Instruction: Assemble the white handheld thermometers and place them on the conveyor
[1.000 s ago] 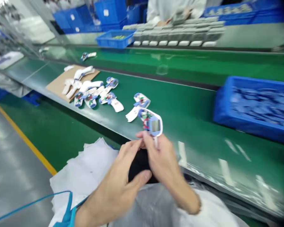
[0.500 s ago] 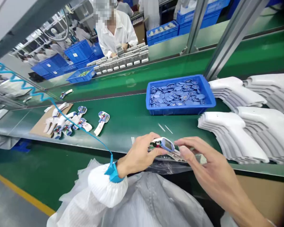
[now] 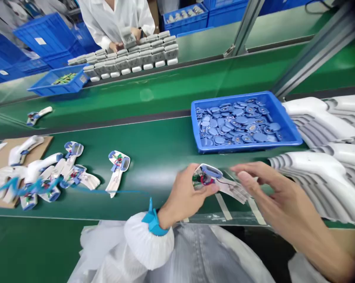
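Observation:
My left hand (image 3: 192, 192) is closed around the head of an open thermometer half-shell (image 3: 230, 188). This white, gun-shaped shell has a blue-framed display, a green board and red and black wires showing. Its handle slants down to the right, over the bench. Close to the handle, my right hand (image 3: 274, 196) has thumb and index finger drawn together; anything between them is too small to make out. Farther left on the green bench lies a similar half-shell with electronics (image 3: 117, 171).
A blue bin (image 3: 246, 148) of blue oval parts stands ahead. Stacked white shells (image 3: 319, 167) fill the right side. Several thermometer assemblies (image 3: 47, 173) lie around cardboard at left. A coiled blue cord runs to my left wristband (image 3: 155, 224). Across the bench, a co-worker (image 3: 118, 23) handles grey-white pieces.
The view has shifted closer and toward the bench. The shell in my left hand has turned, so its wires and handle show more. My right thumb and index finger have come closer together.

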A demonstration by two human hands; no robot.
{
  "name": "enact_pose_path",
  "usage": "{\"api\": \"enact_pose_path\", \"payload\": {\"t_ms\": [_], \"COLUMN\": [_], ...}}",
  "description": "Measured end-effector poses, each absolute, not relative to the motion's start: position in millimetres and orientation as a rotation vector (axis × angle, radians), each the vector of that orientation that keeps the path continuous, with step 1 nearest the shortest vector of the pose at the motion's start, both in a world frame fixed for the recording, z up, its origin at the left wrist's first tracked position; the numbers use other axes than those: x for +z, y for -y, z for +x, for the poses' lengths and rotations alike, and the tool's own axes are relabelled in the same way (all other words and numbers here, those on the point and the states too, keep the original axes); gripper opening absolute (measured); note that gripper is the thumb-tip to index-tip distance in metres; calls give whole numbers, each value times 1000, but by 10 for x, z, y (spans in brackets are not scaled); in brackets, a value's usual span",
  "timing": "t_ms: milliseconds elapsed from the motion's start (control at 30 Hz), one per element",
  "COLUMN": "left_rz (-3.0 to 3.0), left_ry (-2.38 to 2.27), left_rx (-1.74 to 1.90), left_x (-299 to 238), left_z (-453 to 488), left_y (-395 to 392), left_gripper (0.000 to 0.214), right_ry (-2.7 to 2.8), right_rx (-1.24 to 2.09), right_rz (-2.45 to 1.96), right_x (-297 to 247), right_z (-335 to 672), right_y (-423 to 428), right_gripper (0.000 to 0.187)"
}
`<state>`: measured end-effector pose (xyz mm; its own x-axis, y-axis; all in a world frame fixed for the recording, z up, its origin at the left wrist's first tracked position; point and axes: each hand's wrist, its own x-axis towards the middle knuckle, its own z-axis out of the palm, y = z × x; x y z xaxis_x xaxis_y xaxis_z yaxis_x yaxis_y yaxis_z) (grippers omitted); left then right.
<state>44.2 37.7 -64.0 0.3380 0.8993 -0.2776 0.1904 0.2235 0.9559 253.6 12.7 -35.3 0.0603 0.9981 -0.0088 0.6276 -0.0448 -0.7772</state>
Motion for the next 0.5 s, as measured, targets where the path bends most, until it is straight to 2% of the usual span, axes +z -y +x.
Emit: {"api": "enact_pose_path", "payload": {"t_ms": [300,433,500], "left_rz": [1710,1616,1413], "left_ry": [-949,-1176,-1289], "left_rx": [645,657,689], "left_x": [-602,-656,-703], "left_z": [102,121,146], "left_y": [-427,-384,-384], "left_gripper": [17,17,16], "right_ry": [1892,1792,1721], "right_rx": [942,945,771], "right_rz": [-1709,-1773,-1936], "right_x": [-213,-125,-201], "right_z": [2165,2295,2444], "right_y": [-287,-198,-157], "right_gripper": [42,45,46]}}
